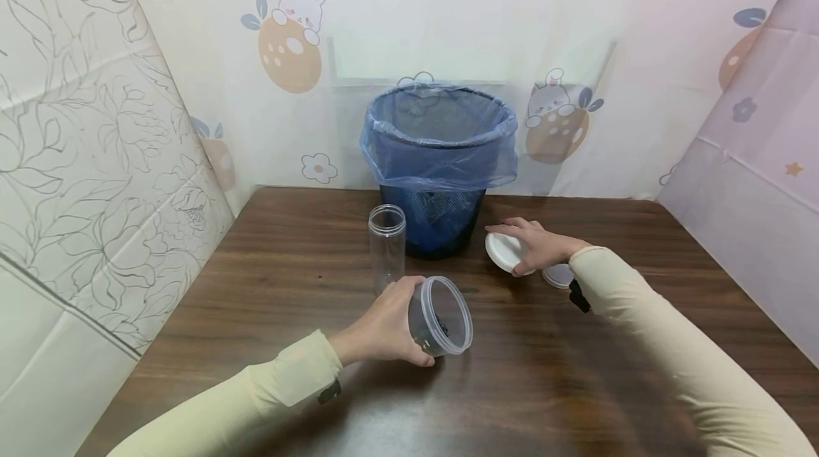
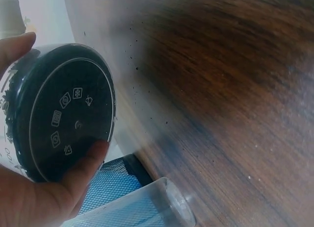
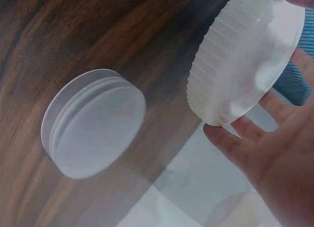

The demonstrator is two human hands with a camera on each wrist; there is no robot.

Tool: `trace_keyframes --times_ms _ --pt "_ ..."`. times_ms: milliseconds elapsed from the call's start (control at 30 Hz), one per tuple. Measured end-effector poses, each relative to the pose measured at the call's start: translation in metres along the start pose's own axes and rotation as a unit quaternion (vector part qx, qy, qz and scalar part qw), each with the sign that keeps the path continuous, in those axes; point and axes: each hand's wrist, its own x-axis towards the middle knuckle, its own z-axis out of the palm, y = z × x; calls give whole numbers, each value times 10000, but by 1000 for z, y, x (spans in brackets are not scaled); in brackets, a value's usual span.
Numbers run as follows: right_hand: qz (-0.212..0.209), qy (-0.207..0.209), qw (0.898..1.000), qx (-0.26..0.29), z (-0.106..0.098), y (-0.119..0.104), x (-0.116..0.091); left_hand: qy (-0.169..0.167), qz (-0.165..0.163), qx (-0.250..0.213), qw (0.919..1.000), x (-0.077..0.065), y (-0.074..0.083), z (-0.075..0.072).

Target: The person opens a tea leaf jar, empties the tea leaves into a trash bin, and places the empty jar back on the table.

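Observation:
My left hand (image 1: 389,325) grips a wide clear plastic jar (image 1: 456,311) round its side, tilted with its open threaded mouth to the right. Dark matter lies inside; the left wrist view shows black behind the jar's base (image 2: 73,114), which bears small printed symbols. Between thumb and fingers, my right hand (image 1: 544,247) holds a white ridged screw lid (image 3: 240,60) on edge above the table. A smaller translucent lid (image 3: 98,129) rests on the wood just beside that hand. Behind the left hand, a tall clear jar (image 1: 387,244) stands upright without a lid.
A black mesh bin (image 1: 441,219) with a blue bag liner (image 1: 441,162) over its rim stands at the back of the brown wooden table (image 1: 275,286). Printed cloths (image 1: 409,16) hang behind and on both sides. Small dark specks (image 2: 137,68) dot the tabletop.

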Motion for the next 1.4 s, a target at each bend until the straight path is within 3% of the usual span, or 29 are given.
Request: trace_keyframes --times_ms 233,467,1400 --pt "230 -159 9996 -53 4 12 9 -46 -29 -20 10000 -1 0 -1" --pt "134 -131 9997 -172 10 19 15 -26 4 -27 10000 -1 0 -1" --pt "530 -288 9981 -129 23 23 19 39 -16 -201 9998 -1 -1 -1"
